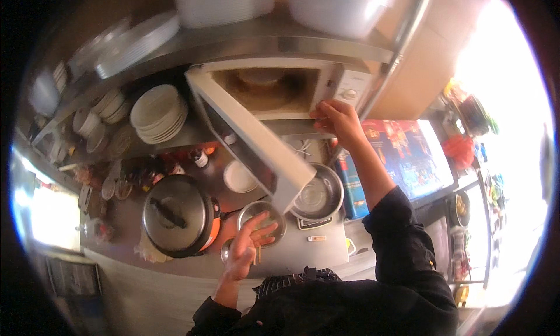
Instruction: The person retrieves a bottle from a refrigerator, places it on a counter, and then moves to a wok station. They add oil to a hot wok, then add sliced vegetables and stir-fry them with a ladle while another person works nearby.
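A white microwave oven [326, 89] stands on a shelf with its door [262, 139] swung wide; its cavity shows a turntable and no food that I can make out. My right hand [337, 119] is at the front frame, just below the control knob [349, 94], fingers bent; whether it touches the frame is unclear. My left hand [248, 248] is raised with fingers spread, holding nothing, over a round metal bowl [280, 218]. A larger metal bowl [334, 189] rests on a kitchen scale [313, 223], partly behind the door's lower corner.
An electric cooker with a dark lid [173, 213] stands left on the counter, near bottles [200, 159] and a white bowl [239, 177]. Stacked white plates [157, 113] and bowls fill the shelf left of the microwave. White containers [223, 5] sit overhead. Printed boxes [354, 191] stand at right.
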The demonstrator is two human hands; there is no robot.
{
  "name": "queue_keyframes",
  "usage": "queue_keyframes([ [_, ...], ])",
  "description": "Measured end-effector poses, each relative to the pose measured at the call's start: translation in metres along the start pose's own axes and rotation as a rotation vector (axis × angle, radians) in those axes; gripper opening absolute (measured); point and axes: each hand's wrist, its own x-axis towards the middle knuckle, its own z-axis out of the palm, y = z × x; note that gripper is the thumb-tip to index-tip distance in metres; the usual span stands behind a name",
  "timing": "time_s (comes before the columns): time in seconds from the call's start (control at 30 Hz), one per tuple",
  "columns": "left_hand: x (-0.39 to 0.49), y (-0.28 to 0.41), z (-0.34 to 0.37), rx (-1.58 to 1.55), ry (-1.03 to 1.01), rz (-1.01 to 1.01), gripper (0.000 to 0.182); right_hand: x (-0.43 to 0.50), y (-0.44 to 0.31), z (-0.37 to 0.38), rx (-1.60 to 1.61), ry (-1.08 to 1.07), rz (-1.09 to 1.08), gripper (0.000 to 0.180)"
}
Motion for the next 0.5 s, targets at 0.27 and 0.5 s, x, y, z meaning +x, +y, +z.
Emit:
queue_keyframes([
  [0.27,0.045,0.004,0.023,0.052,-0.091,-0.073,0.09,-0.066,0.007,-0.096,-0.194,0.191,0.051,0.029],
  [0.5,0.017,-0.019,0.038,-0.01,-0.304,-0.361,0.081,-0.039,0.023,-0.071,-0.429,0.257,-0.01,0.036],
])
